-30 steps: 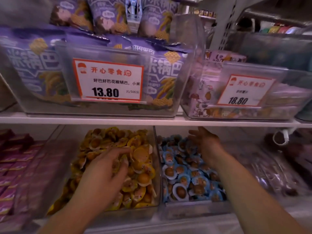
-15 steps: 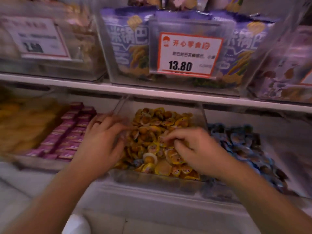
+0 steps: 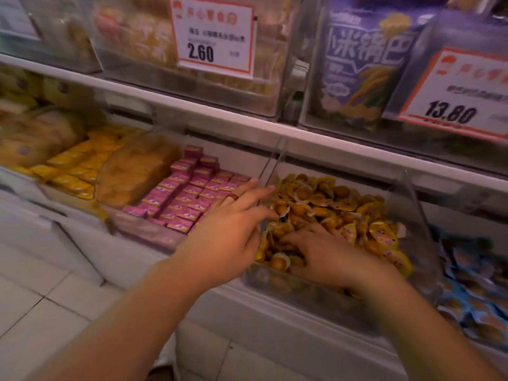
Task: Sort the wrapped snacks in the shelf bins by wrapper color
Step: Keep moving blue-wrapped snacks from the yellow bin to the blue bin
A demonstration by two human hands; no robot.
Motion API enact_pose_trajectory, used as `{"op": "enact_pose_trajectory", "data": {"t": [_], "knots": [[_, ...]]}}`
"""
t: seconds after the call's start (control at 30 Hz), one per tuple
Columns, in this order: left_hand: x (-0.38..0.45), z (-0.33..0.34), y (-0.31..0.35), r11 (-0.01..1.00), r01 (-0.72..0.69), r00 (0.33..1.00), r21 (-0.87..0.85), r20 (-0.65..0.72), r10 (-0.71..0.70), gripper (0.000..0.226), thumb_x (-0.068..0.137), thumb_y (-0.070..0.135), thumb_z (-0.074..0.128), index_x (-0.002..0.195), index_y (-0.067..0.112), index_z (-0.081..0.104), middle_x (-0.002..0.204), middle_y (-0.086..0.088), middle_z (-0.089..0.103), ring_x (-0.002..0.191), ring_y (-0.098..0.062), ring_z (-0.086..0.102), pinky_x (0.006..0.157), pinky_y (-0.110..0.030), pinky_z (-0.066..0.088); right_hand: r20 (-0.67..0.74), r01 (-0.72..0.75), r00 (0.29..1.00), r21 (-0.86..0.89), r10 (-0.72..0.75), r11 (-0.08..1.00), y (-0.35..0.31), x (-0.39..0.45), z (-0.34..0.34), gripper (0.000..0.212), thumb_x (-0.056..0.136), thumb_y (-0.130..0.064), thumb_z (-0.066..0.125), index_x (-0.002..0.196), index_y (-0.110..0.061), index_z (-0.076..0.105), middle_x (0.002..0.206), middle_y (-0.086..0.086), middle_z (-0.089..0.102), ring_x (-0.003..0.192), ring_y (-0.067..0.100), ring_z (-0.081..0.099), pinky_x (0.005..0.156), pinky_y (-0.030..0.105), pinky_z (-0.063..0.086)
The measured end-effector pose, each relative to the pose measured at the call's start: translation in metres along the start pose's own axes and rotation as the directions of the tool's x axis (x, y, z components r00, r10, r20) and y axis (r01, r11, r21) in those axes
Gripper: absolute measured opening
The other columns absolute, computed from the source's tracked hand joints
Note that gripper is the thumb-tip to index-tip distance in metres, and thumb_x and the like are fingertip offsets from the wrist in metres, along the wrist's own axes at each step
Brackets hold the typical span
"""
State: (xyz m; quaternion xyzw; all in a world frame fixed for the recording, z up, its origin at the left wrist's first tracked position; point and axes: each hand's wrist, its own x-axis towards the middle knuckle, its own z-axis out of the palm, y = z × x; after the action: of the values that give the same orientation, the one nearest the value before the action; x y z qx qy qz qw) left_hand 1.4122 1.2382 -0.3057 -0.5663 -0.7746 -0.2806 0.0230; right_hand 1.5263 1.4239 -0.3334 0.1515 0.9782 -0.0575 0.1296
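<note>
A clear bin [image 3: 412, 204] on the lower shelf holds a heap of yellow-wrapped snacks [image 3: 330, 204]. My left hand [image 3: 231, 235] lies over the bin's left wall, fingers spread and reaching onto the yellow heap, a red ring on one finger. Palm down, my right hand [image 3: 327, 257] is dug into the front of the same heap; its fingertips are buried, so I cannot see whether they pinch a snack. To the right lies a bin of blue-wrapped snacks [image 3: 472, 281]. To the left is a bin of pink-wrapped bars [image 3: 187, 193].
Further left sit yellow packets [image 3: 79, 166] and pale bags [image 3: 137, 171]. The upper shelf [image 3: 247, 125] carries clear bins with price tags 2.60 [image 3: 211, 37] and 13.80 [image 3: 453, 92], and purple bags [image 3: 362, 67]. White floor tiles [image 3: 41, 298] lie below left.
The view has swung left, bringing the pink and yellow bins into sight. Both hands stay in the yellow bin; the right hand has sunk lower into the front of the heap.
</note>
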Motion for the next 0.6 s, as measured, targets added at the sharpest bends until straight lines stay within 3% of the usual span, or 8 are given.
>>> {"op": "enact_pose_trajectory", "data": {"t": [0.13, 0.27, 0.33, 0.47, 0.6], "knots": [[0.002, -0.001, 0.000, 1.000, -0.009, 1.000, -0.023, -0.002, 0.009, 0.042, 0.087, 0.009, 0.051, 0.123, 0.026, 0.065, 0.155, 0.008, 0.037, 0.150, -0.014, 0.015, 0.117, -0.042, 0.028, 0.083, -0.031, 0.996, -0.062, 0.036, 0.998, 0.001, 0.005, -0.003, 0.084, 0.068, -0.075, 0.057, 0.142, -0.047, 0.030, 0.154, -0.012, 0.029, 0.146, 0.014, 0.013, 0.110, 0.051, 0.025], [0.003, -0.002, -0.001, 1.000, -0.014, 1.000, -0.022, -0.010, 0.014, 0.041, 0.087, 0.011, 0.052, 0.123, 0.027, 0.064, 0.156, 0.009, 0.036, 0.150, -0.014, 0.014, 0.118, -0.039, 0.027, 0.165, -0.116, 0.974, -0.222, 0.154, 0.968, -0.002, 0.007, -0.011, 0.078, 0.064, -0.062, 0.065, 0.135, -0.046, 0.036, 0.145, -0.011, 0.039, 0.138, 0.020, 0.026, 0.095, 0.049, 0.036], [0.002, -0.003, 0.000, 1.000, -0.010, 1.000, -0.030, -0.009, 0.009, 0.040, 0.088, 0.012, 0.052, 0.123, 0.029, 0.064, 0.156, 0.010, 0.034, 0.151, -0.013, 0.012, 0.118, -0.038, 0.027, 0.193, -0.143, 0.962, -0.240, 0.192, 0.960, -0.004, 0.006, -0.014, 0.076, 0.066, -0.062, 0.067, 0.135, -0.045, 0.039, 0.144, -0.010, 0.042, 0.140, 0.022, 0.024, 0.098, 0.049, 0.034], [0.003, -0.003, 0.002, 0.999, -0.006, 1.000, -0.032, -0.011, 0.005, 0.041, 0.088, 0.011, 0.052, 0.123, 0.030, 0.064, 0.156, 0.011, 0.034, 0.151, -0.012, 0.010, 0.117, -0.038, 0.027, 0.164, -0.093, 0.976, -0.267, 0.141, 0.959, -0.015, 0.004, -0.010, 0.062, 0.080, -0.067, 0.054, 0.135, -0.041, 0.043, 0.141, -0.002, 0.046, 0.136, 0.027, 0.028, 0.104, 0.054, 0.027], [0.005, 0.000, 0.005, 1.000, -0.002, 0.999, -0.026, -0.036, 0.001, 0.039, 0.088, 0.010, 0.052, 0.119, 0.028, 0.066, 0.152, 0.008, 0.039, 0.150, -0.016, 0.014, 0.116, -0.035, 0.027, 0.140, -0.017, 0.989, -0.212, 0.047, 0.977, -0.021, 0.003, -0.005, 0.036, 0.090, -0.054, 0.050, 0.122, -0.039, 0.053, 0.131, 0.003, 0.055, 0.128, 0.029, 0.037, 0.103, 0.055, 0.030]]}}
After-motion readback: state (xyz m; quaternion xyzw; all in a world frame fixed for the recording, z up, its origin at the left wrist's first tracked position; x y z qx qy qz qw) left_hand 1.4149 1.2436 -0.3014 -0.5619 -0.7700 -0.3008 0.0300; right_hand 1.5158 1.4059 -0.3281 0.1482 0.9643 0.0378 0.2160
